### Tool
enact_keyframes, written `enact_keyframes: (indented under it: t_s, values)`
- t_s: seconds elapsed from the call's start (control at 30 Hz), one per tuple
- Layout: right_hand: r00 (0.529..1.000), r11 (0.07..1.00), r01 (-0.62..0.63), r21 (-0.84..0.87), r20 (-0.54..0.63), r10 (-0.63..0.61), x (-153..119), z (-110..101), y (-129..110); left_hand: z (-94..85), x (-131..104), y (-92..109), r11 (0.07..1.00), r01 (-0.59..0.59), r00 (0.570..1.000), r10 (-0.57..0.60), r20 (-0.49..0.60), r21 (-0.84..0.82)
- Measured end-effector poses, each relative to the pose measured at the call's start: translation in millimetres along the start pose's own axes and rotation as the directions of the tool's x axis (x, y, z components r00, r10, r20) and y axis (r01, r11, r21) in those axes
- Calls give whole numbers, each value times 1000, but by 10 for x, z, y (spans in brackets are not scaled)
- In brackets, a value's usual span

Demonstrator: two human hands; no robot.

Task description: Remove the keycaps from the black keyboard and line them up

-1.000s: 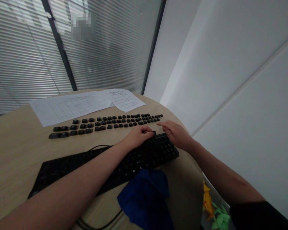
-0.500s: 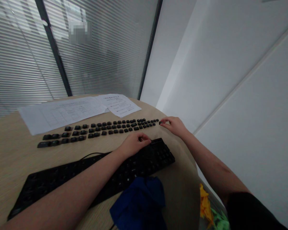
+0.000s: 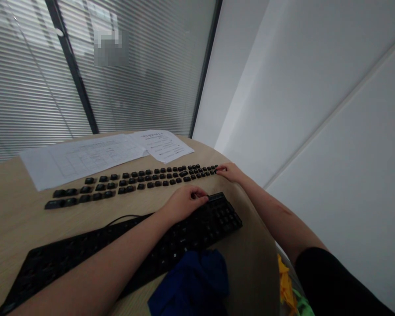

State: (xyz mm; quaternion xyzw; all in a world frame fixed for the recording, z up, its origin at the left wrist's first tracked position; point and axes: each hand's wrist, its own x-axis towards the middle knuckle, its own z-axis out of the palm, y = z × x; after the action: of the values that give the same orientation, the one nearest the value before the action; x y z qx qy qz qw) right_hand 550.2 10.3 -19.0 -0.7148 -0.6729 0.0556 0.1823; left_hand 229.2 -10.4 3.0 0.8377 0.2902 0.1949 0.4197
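A black keyboard [image 3: 213, 221] lies slantwise on the table, partly covered by my left forearm. My left hand [image 3: 187, 201] rests at its back edge, thumb and fingers curled together; whether anything is between them is too small to tell. Beyond the keyboard, loose black keycaps [image 3: 140, 179] stand in several rows. At the right end of these rows my right hand [image 3: 228, 171] has its fingers closed at the last keycaps; a keycap at the fingertips is mostly hidden.
Printed sheets [image 3: 95, 153] lie behind the keycaps. A blue cloth [image 3: 191, 285] sits in front of the keyboard. Yellow [image 3: 285, 281] and green [image 3: 303, 303] material is below the table's right edge. A white wall [image 3: 316, 109] rises at the right.
My right hand has moved slightly left, to the end of the keycap rows, where a keycap now stands near its fingers. My left hand stays at the keyboard's back edge.
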Motion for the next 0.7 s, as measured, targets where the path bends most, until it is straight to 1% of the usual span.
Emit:
enact_keyframes:
  t_s: [0.23,0.43,0.57,0.63,0.7]
  values:
    - [1000,1000,23,8,-3,-23,7,37,35,-3,-2,11,999,-34,999,34,3,25]
    - [998,999,31,37,-60,-29,-35,74,-14,12,-9,-17,998,-65,998,64,22,25]
    - [989,996,30,78,-148,-18,-66,12,-65,18,-4,-42,997,-66,998,65,18,42]
    - [973,994,16,105,-229,8,-105,-89,-102,17,-1,-49,996,-71,997,70,18,60]
    - [945,990,-9,139,-322,54,-201,-232,-155,19,-2,-49,992,-85,996,84,18,90]
